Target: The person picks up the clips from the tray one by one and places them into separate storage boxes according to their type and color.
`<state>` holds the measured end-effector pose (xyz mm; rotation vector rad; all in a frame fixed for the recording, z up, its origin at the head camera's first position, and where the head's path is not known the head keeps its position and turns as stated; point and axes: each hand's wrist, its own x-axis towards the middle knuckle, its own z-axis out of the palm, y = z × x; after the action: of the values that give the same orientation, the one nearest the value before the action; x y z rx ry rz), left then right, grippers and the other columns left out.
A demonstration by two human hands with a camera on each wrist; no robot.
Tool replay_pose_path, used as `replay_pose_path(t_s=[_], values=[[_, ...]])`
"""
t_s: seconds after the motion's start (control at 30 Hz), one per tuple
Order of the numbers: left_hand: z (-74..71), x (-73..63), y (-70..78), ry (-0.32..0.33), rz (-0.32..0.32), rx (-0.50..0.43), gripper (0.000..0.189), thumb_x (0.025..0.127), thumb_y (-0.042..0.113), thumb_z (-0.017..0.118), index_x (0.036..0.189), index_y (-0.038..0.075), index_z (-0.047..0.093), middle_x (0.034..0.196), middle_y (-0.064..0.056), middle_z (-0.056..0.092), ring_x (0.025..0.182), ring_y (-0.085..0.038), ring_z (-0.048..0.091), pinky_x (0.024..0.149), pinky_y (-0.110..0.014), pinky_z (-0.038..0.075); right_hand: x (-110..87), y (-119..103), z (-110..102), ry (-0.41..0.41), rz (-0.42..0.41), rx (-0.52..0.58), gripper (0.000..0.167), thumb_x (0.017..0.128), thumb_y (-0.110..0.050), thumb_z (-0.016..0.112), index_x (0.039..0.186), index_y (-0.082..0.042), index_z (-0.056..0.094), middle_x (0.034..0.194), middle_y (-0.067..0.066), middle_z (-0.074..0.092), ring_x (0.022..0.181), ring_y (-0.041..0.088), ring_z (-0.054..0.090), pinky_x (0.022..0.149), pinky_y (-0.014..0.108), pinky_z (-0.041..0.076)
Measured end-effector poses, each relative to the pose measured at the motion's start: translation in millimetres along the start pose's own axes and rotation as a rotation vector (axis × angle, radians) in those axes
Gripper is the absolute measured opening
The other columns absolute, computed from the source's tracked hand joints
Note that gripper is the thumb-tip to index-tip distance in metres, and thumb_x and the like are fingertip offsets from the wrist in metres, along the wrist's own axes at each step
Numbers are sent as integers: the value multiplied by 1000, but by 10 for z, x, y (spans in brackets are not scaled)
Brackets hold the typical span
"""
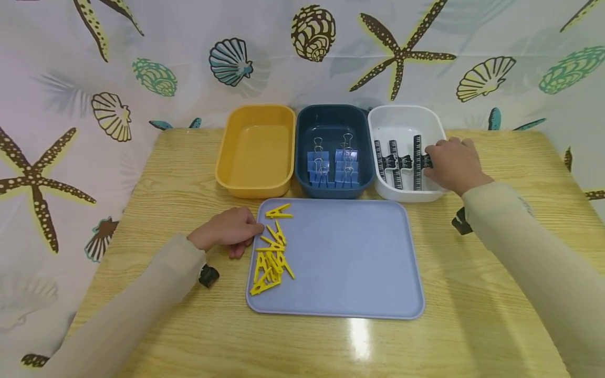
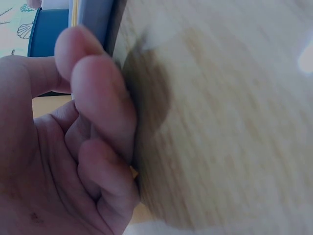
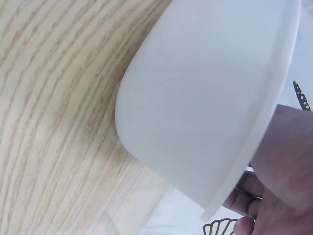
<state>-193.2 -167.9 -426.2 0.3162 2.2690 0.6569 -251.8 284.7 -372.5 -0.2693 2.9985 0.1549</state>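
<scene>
My right hand [image 1: 456, 164] reaches over the right rim of the white bin [image 1: 420, 196] and pinches the black handle of a long clip with a piano-key pattern [image 1: 417, 163]. Two similar piano-key clips [image 1: 395, 165] lie to its left in that bin. In the right wrist view, the bin's wall [image 3: 200, 93] hides the clip. My left hand [image 1: 230, 231] rests on the table with fingers loosely curled, fingertips right at the left rim of the grey-blue tray [image 1: 345, 252]. Several yellow clothespins [image 1: 270, 262] lie along that side of the tray.
A dark blue bin [image 1: 331, 193] holding several blue binder clips [image 1: 347, 168] stands left of the white one. Beside it is a yellow bin [image 1: 257, 152]. The bins line the back of the wooden table [image 1: 189, 173], before a seashell-print cloth [image 1: 274, 31].
</scene>
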Motion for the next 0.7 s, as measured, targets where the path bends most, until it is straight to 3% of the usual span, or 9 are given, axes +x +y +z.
replay_pose_path(t_s=[0.33,0.7], values=[[-10,0,1,-14,-1,2,48,97,33,46,58,9,58,44,-2,57,37,-15,55,41,-25,42,74,0,71,-37,-41,6,40,87,-17,61,119,7,59,104,27,63,94,43,55,84,55,38],[-7,7,-4,-10,7,-4,47,97,32,46,58,8,58,44,-3,57,36,-15,55,41,-26,44,76,-54,99,-74,-15,36,45,87,-16,57,126,6,56,116,30,61,101,45,56,88,58,38]])
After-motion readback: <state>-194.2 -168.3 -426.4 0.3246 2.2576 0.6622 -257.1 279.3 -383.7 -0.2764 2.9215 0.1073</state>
